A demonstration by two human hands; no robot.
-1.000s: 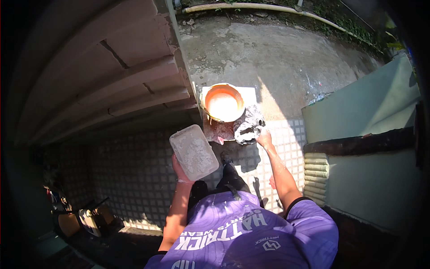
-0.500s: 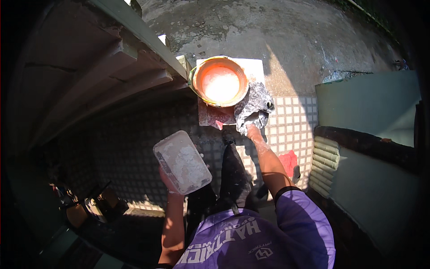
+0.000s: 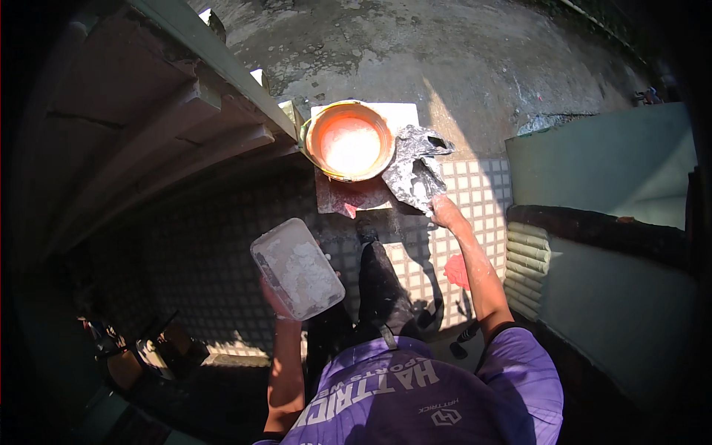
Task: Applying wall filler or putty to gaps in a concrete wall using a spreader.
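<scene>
A shallow rectangular tub (image 3: 334,293) with white powdery material in it rests in my left hand (image 3: 273,298), whose fingers go under its left side and are mostly hidden. My right hand (image 3: 446,213) is closed on the near edge of a crumpled plastic bag (image 3: 408,182), dusted white, with its mouth gaping. Left of the bag stands a round bucket (image 3: 311,152) with an orange inside and pale contents lit brightly by the sun. Bucket and bag both sit on a pale, stained board (image 3: 406,113).
Tiled floor (image 3: 475,182) runs under me, with rough concrete (image 3: 415,52) beyond. A red cloth (image 3: 457,271) lies by my right forearm. At the right is a pale green wall (image 3: 601,170); a ledge (image 3: 208,59) overhangs at the left.
My right hand has drawn back and right from inside the bag's mouth to its near edge, pulling the bag wider. The tub stays in my left hand.
</scene>
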